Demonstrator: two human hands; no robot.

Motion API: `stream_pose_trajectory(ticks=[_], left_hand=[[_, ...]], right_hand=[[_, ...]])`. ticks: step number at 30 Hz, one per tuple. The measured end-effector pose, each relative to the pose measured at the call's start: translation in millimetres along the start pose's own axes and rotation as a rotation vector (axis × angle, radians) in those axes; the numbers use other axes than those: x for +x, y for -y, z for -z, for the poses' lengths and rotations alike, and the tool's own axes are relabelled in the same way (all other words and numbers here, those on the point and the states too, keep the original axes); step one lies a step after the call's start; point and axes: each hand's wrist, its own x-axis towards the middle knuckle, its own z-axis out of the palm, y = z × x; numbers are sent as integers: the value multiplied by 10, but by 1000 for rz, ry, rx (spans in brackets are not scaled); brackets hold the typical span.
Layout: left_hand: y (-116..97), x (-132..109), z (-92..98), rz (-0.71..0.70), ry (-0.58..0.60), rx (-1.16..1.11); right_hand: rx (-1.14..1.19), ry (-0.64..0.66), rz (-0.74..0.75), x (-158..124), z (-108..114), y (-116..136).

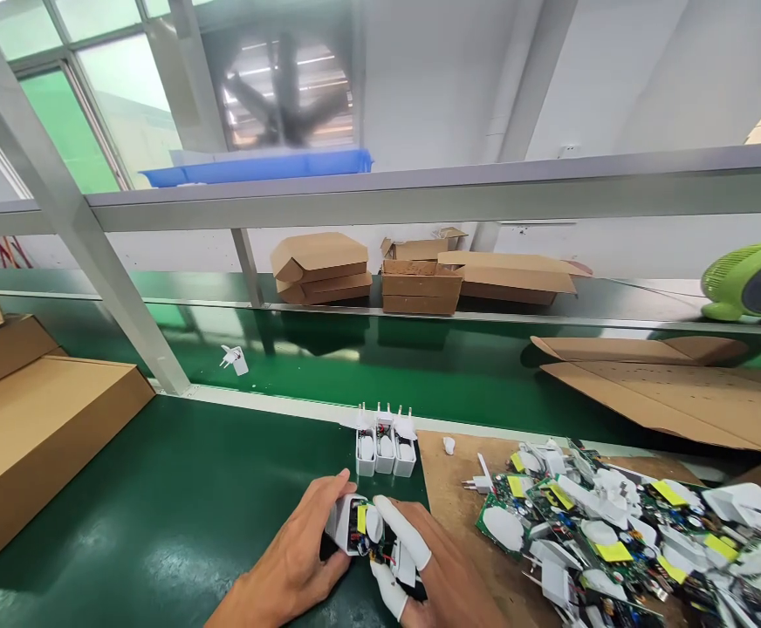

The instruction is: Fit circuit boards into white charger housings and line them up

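Observation:
My left hand point(289, 554) is closed around a white plastic charger housing point(339, 525), thumb below and fingers above. A small circuit board point(362, 522) with a yellow patch and a round white piece shows at the housing's open side. White covers wrap some fingers of my right hand point(446, 558), which grips the circuit board's right end beside a white plastic part. Just beyond my hands, three white charger housings point(386, 452) stand side by side, with round white pieces inside and plug pins pointing up. How far the board sits inside the held housing is hard to tell.
A heap of circuit boards point(606, 523) with white plug parts covers the brown board point(449, 497) at right. One loose white plug point(235, 359) lies on the green belt point(354, 366). Cardboard boxes point(423, 288) line the back; a large carton point(46, 419) stands left, a green fan point(753, 279) right.

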Motion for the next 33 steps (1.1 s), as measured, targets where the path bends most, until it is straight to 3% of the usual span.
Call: stream_pose_trajectory(ticks=[19, 33], left_hand=[[-5, -4, -9, -7, -7, 21], [-103, 69, 38, -93, -62, 33]], right_hand=[[-7, 21, 40, -39, 53, 2], [-47, -90, 84, 26, 71, 57]])
